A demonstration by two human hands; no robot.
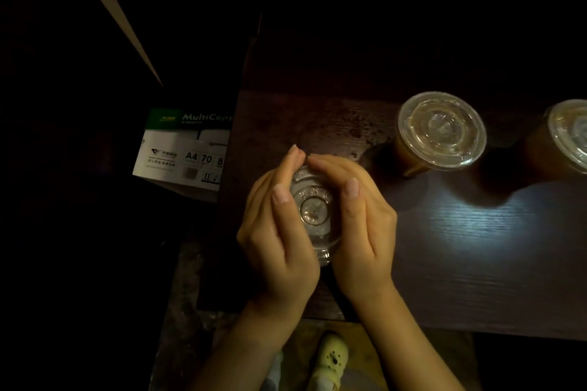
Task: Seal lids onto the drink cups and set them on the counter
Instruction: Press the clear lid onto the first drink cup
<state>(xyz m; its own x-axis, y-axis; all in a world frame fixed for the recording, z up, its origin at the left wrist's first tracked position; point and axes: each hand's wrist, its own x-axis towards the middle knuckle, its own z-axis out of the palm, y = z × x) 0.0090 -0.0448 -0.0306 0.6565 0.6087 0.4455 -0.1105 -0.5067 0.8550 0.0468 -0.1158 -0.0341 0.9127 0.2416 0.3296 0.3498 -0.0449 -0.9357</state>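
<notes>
Left hand (pixel 276 232) + right hand (pixel 360 225) both curled round lid (pixel 313 209) rim, thumbs on top | cup (pixel 324 256) upright between palms | next: press straight down | lidded cups (pixel 441 133) stand right

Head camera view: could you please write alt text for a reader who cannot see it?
Seen from above in dim light, a person's left hand and right hand wrap round a clear lid, thumbs on top, over a dark wooden counter. Two lidded cups of brown drink stand to the right; a box of A4 paper sits left.
</notes>
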